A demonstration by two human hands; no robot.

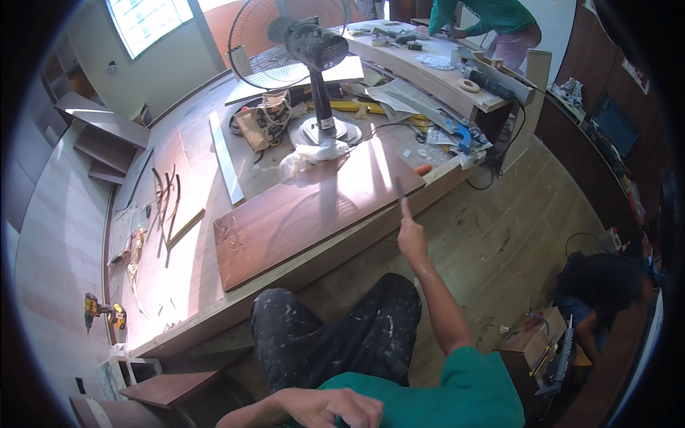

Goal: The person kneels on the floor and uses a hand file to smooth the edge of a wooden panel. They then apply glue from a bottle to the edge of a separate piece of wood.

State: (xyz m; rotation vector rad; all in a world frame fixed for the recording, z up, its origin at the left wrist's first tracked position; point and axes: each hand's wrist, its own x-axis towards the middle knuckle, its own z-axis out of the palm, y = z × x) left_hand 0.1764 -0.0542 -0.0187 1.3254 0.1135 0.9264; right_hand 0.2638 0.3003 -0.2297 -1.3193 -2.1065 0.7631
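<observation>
Head view — right hand [412, 237] grips dark tool [399, 187] by brown board's [300, 214] right end, board flat likely for support — left hand [349, 408] curled, grasp unclear.

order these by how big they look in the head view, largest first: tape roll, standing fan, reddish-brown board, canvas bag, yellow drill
1. reddish-brown board
2. standing fan
3. canvas bag
4. yellow drill
5. tape roll
</observation>
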